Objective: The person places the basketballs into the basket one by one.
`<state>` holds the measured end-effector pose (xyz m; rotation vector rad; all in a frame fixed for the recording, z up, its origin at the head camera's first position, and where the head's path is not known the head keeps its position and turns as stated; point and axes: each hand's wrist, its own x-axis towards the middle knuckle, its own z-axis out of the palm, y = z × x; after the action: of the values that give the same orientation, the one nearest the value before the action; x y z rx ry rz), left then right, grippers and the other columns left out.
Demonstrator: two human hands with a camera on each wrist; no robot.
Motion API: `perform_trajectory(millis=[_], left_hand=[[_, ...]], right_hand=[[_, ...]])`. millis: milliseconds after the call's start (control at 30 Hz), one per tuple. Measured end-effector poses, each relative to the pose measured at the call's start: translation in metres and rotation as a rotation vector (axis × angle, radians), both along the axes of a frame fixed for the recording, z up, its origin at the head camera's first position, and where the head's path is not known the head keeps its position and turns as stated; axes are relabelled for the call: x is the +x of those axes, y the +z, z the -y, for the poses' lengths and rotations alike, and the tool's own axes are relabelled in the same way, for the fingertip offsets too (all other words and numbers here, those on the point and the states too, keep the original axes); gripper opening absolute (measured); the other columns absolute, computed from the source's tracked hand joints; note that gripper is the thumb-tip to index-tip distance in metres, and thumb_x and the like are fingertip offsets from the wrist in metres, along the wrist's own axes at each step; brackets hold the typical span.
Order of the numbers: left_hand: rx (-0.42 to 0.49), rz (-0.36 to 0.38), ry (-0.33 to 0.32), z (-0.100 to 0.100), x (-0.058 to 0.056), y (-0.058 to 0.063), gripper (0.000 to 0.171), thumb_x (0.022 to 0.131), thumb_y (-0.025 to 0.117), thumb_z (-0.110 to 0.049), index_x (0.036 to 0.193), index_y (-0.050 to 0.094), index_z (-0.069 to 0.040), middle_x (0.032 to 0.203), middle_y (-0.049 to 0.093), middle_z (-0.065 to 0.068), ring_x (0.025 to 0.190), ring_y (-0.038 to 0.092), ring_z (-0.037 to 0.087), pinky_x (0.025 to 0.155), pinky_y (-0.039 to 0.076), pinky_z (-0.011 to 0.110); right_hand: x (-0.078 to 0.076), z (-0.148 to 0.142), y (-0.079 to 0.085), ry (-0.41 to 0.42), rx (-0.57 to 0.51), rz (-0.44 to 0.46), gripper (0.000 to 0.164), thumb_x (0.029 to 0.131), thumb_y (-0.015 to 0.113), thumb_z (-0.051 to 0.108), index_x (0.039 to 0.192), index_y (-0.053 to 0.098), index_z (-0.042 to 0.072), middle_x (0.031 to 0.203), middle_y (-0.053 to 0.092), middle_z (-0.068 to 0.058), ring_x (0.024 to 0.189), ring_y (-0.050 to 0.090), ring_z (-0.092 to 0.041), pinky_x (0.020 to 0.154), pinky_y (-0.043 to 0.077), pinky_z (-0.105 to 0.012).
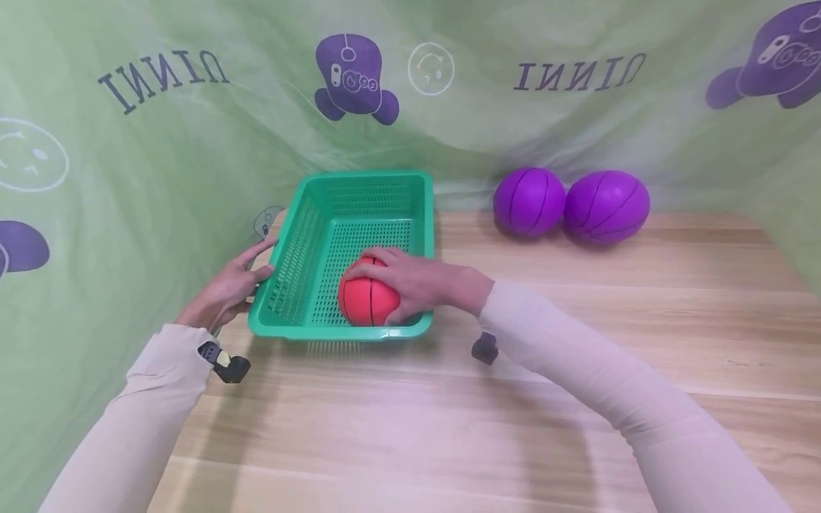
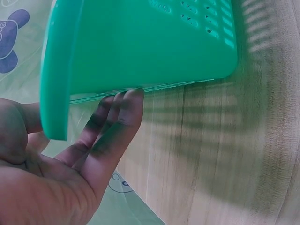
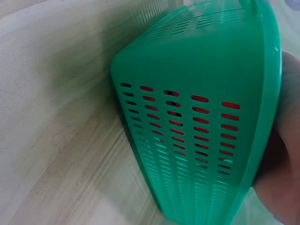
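A green plastic basket point(image 1: 351, 332) with slotted walls sits on the wooden table. Inside its near right corner is a red ball point(image 1: 367, 296) with black seam lines, like a small basketball. My right hand point(image 1: 410, 281) reaches over the right rim and grips this ball from above and the right. In the right wrist view, red shows through the slots of the basket wall point(image 3: 187, 70), and the wall hides most of the hand. My left hand point(image 1: 234, 285) holds the basket's left rim; in the left wrist view its fingers point(image 2: 115, 136) reach under the rim to the outer wall.
Two purple balls point(image 1: 529, 202) with dark seams stand side by side at the back right of the table point(image 1: 449, 427). A green printed cloth point(image 1: 269, 85) hangs behind and along the sides. Small dark devices point(image 1: 232, 368) hang at both wrists.
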<state>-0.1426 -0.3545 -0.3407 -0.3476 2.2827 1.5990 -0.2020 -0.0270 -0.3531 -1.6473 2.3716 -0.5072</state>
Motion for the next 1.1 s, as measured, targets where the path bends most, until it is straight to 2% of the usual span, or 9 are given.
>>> perform_trajectory(millis=[233,367,533,667,900,1100], left_hand=[[-0.002,-0.012,-0.014,-0.006,-0.004,0.0,0.061,0.11,0.039,-0.022,0.162,0.009,-0.036,0.13,0.045,0.023,0.094,0.064,0.017,0.077,0.057,0.04],[-0.019,-0.019,-0.026,-0.008,-0.007,0.001,0.062,0.11,0.04,-0.021,0.162,0.009,-0.035,0.129,0.044,0.022,0.093,0.064,0.016,0.077,0.057,0.039],[-0.004,-0.003,-0.042,-0.01,-0.01,0.0,0.062,0.11,0.04,-0.021,0.162,0.009,-0.036,0.131,0.042,0.022,0.095,0.063,0.016,0.078,0.057,0.039],[0.004,0.012,-0.05,-0.01,-0.012,-0.002,0.062,0.11,0.04,-0.021,0.162,0.009,-0.037,0.131,0.04,0.021,0.095,0.063,0.017,0.078,0.058,0.04],[0.007,0.016,-0.066,-0.012,-0.014,-0.002,0.062,0.11,0.039,-0.02,0.162,0.008,-0.037,0.137,0.038,0.021,0.097,0.062,0.017,0.079,0.057,0.04],[-0.016,0.013,-0.097,-0.009,-0.013,0.001,0.062,0.11,0.037,-0.021,0.162,0.005,-0.035,0.136,0.038,0.023,0.095,0.063,0.017,0.079,0.058,0.041]], right_hand=[[0.0,-0.007,0.007,-0.042,0.076,0.003,0.095,0.075,0.086,0.037,0.155,0.034,0.031,0.157,0.026,-0.008,0.141,0.025,-0.029,0.094,0.05,-0.036],[-0.003,-0.013,0.013,-0.038,0.086,0.036,0.092,0.079,0.083,0.035,0.156,0.033,0.032,0.155,0.027,-0.008,0.14,0.026,-0.027,0.093,0.05,-0.033],[-0.007,-0.027,0.019,-0.04,0.042,0.068,0.087,0.084,0.08,0.036,0.157,0.034,0.026,0.151,0.035,-0.006,0.136,0.031,-0.023,0.093,0.049,-0.034],[-0.01,-0.037,0.021,-0.051,-0.011,0.064,0.089,0.087,0.078,0.038,0.159,0.029,0.021,0.152,0.038,-0.003,0.138,0.032,-0.022,0.1,0.046,-0.037],[-0.015,-0.056,0.023,-0.088,-0.077,0.052,0.084,0.093,0.071,0.038,0.16,0.026,0.017,0.157,0.033,-0.001,0.143,0.027,-0.022,0.112,0.033,-0.043],[-0.017,-0.071,0.031,-0.135,-0.098,0.051,0.082,0.094,0.069,0.04,0.16,0.027,0.019,0.157,0.034,-0.001,0.143,0.029,-0.021,0.112,0.034,-0.046]])
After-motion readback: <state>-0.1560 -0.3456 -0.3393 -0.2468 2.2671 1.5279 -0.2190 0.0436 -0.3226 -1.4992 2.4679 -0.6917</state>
